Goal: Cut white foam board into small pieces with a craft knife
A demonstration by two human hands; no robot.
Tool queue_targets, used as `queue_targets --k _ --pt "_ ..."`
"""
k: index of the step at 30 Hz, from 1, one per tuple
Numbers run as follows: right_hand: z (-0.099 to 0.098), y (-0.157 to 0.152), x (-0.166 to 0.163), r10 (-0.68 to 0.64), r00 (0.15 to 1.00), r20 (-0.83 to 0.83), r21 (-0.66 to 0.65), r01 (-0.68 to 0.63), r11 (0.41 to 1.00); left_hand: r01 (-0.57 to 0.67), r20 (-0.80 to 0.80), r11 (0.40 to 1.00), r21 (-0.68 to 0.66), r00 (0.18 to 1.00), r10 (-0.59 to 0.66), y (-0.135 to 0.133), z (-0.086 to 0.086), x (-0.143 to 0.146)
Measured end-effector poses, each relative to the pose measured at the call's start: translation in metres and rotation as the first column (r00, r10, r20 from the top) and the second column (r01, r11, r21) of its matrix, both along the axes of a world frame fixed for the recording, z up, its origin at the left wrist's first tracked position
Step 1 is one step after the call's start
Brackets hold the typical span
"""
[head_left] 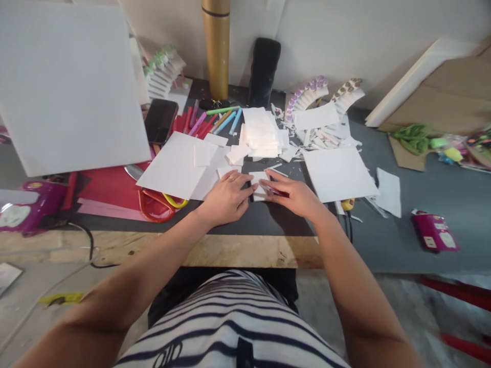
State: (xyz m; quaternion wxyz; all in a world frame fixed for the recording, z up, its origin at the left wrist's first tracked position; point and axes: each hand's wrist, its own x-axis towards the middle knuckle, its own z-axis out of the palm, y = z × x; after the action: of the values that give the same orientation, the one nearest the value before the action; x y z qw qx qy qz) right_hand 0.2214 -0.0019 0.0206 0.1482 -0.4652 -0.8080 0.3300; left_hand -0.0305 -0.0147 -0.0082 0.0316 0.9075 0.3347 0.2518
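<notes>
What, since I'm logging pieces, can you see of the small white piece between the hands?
The small white piece looks plain and straight-edged, perhaps card or foam board. It lies flat on the dark tabletop, near the front. The right hand rests fingers over its right side; the left hand is at its left edge.

Navy-striped white top (pixel 230 322), dark lettering (pixel 169 353), black bottoms (pixel 169 299), finger ring (pixel 231 179).

pale wall (pixel 383 36), dark grey tabletop (pixel 441 189) with wooden edge (pixel 268 250), grey floor (pixel 318 301)
</notes>
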Motion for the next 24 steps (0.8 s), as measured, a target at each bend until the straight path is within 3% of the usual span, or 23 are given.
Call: queue_targets --k 7,12,16,24 --pt "-0.002 0.000 -0.001 0.000 1.000 0.022 0.033 0.000 0.999 -0.016 0.134 1.000 -0.016 0.991 0.018 0.007 -0.009 -0.001" --pt "0.000 0.000 -0.002 -0.009 0.999 0.042 0.037 0.007 0.999 -0.106 0.224 0.992 -0.062 0.968 0.117 0.008 -0.012 0.001" --pt "0.000 0.000 -0.003 -0.007 0.999 0.038 0.030 0.006 1.000 -0.140 0.178 0.988 -0.061 0.973 0.149 0.010 -0.014 0.005" --pt "-0.003 0.001 -0.001 0.011 1.000 0.016 0.030 -0.011 0.999 -0.128 0.100 0.989 0.079 0.988 0.120 0.010 -0.014 0.006"
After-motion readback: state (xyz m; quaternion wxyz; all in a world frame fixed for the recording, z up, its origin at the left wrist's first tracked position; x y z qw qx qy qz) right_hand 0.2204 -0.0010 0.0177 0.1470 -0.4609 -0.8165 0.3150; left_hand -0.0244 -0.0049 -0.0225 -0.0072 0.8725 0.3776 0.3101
